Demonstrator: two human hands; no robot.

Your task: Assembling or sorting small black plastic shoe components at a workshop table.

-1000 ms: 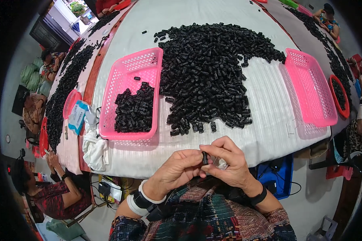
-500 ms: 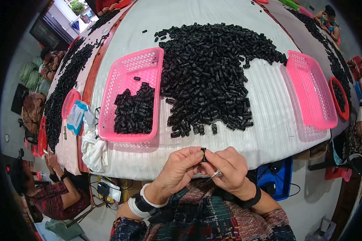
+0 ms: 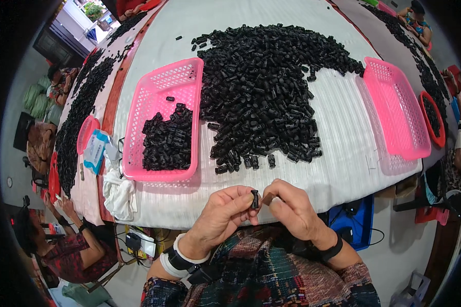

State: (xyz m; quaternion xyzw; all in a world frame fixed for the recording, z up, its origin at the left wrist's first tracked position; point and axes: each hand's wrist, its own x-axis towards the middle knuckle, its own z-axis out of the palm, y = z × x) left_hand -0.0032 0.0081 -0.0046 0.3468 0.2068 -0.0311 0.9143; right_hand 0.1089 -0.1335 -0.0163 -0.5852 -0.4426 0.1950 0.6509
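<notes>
My left hand pinches one small black plastic cord lock between thumb and fingertips, above the table's near edge. Just right of it, my right hand is curled with thumb and forefinger close together. A thin, dark, flat edge shows by those fingertips, too small to name. Beyond my hands a big heap of similar black cord locks spreads over the white cloth. To the left stands a pink perforated basket, partly filled with the same pieces.
Another pink basket stands at the right, with a red-rimmed round tray past it. Left of the filled basket lie a wipes packet and a white rag. Below the table edge is a blue crate. Other people sit around the neighbouring tables.
My right hand has drawn slightly away from the cord lock, which stays in my left hand and now shows more fully. The shiny bit under my right fingers is out of sight.
</notes>
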